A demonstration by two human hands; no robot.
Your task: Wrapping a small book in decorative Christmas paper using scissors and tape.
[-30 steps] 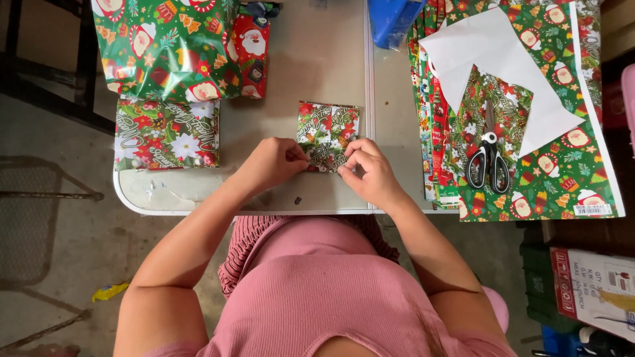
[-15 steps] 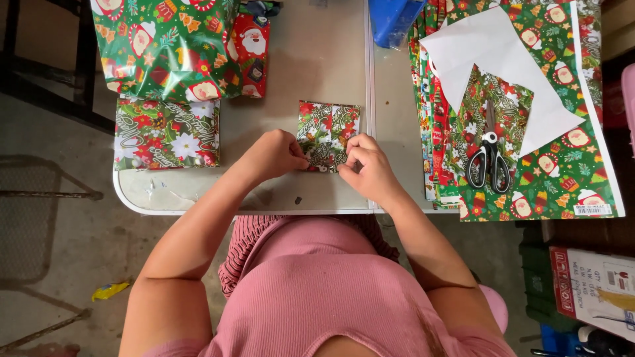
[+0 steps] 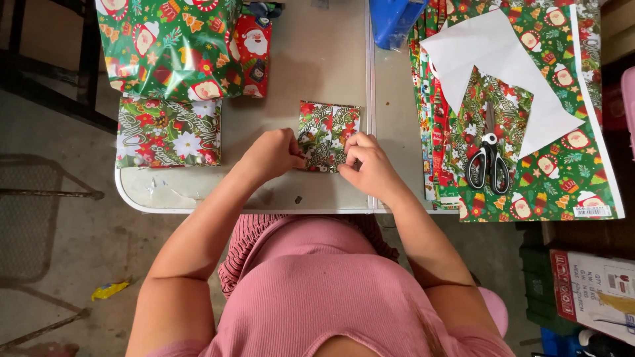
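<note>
Both hands pinch the near edge of the small wrapped parcel (image 3: 327,135) lying mid-table (image 3: 198,192): the left hand (image 3: 274,154) closed on its left corner, the right hand (image 3: 370,165) on its right. Folding cleanly likely calls for even tension and a flat crease. Scissors (image 3: 488,162) lie on the right.

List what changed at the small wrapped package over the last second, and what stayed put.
Little moved. The left hand and right hand keep pinching the near edge of the small wrapped package; the fingers shifted only slightly along the fold, nothing taken up or let go. The package, the scissors on the paper sheets, and the wrapped box at left stayed where they were.
</note>
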